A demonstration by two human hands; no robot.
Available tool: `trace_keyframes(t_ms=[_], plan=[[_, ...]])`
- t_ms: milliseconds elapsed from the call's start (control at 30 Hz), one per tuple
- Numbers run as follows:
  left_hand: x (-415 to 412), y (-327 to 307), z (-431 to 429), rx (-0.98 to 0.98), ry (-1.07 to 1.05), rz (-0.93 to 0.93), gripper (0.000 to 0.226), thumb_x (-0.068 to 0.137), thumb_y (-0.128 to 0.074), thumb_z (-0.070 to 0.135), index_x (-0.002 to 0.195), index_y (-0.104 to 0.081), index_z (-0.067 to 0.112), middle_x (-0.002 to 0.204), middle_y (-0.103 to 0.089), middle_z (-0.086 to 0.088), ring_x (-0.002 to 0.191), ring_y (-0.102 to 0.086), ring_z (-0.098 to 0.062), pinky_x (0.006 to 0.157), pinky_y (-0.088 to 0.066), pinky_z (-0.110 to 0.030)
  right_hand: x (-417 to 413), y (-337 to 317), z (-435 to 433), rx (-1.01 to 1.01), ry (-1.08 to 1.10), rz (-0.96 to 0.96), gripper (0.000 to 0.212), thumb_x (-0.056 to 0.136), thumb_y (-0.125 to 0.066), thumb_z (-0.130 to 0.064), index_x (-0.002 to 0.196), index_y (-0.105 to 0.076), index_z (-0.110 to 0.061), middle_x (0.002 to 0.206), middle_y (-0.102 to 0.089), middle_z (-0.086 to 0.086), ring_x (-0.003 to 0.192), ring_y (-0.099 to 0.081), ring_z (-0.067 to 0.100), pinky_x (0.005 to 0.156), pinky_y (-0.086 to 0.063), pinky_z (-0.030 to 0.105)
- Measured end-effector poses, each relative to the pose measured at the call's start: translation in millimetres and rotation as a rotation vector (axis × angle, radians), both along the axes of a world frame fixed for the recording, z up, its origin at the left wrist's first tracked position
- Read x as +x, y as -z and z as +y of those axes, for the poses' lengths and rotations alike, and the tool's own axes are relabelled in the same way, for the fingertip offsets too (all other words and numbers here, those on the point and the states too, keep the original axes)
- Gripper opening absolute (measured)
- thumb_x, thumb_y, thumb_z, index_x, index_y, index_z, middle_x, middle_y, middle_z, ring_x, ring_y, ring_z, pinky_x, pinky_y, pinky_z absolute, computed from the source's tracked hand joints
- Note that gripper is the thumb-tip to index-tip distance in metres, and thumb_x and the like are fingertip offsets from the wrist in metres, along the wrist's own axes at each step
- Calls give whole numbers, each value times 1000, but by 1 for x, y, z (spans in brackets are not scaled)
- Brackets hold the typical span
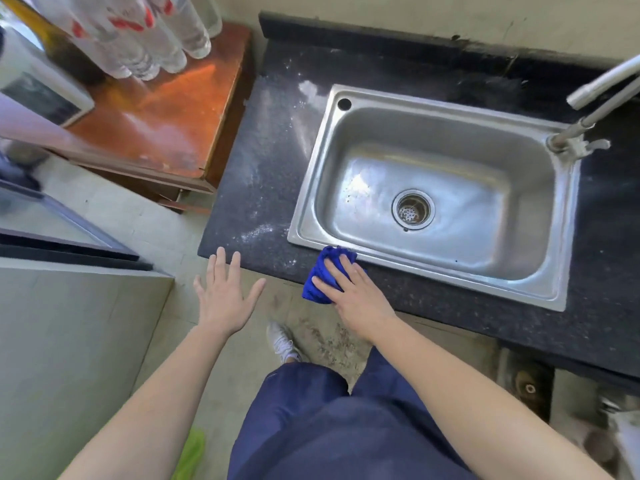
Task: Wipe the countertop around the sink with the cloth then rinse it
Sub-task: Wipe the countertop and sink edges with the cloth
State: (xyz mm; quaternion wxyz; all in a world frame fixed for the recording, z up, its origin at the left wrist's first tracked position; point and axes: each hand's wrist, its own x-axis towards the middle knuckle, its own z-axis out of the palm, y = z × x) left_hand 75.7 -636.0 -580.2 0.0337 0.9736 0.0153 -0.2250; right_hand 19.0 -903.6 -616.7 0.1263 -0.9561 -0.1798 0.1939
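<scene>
The blue cloth [320,277] lies bunched on the dark worktop [263,188] at the sink's [450,271] near-left corner. The right hand [349,292] presses it flat-fingered, its grip seemingly released. Left of the sink, the left hand [225,296] hovers with fingers spread, grip released.

The things are being carried by a dark speckled countertop [263,161]. A steel sink [450,133] is being held in a cut-out of it, and a tap [568,140] is being borne at the far right corner of the sink. A blue cloth [317,278] is being borne on the front strip, touching the near left corner of the sink and reaching a little over the front edge. White dust [263,230] is being shown on the strip left of the sink.
</scene>
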Motion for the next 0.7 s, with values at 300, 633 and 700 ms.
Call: trace_keyframes(t_ms=[300,633,700], plan=[[55,19,103,-134,169,63,60,101,-30,56,156,-24,32,166,-13,-4,154,-5,-21,117,-11,-59,66,4,141,2,133,7,73,91,-62,-13,155,-31,-30,167,-15,12,152,-10,43,122,-21,53],[70,23,120,-164,334,29,74,90,-15,62,150,-40,25,156,-37,-15,149,-25,-31,111,-25,-62,46,1,132,-64,153,-124,77,84,-70,-14,152,-37,-31,163,-28,9,149,-26,39,121,-22,48],[73,24,120,-158,350,38,70,91,-19,60,148,-41,25,155,-38,-16,148,-26,-31,111,-26,-60,21,-1,109,-94,211,-119,83,81,-73,-12,153,-34,-30,163,-29,10,149,-26,39,119,-28,52]])
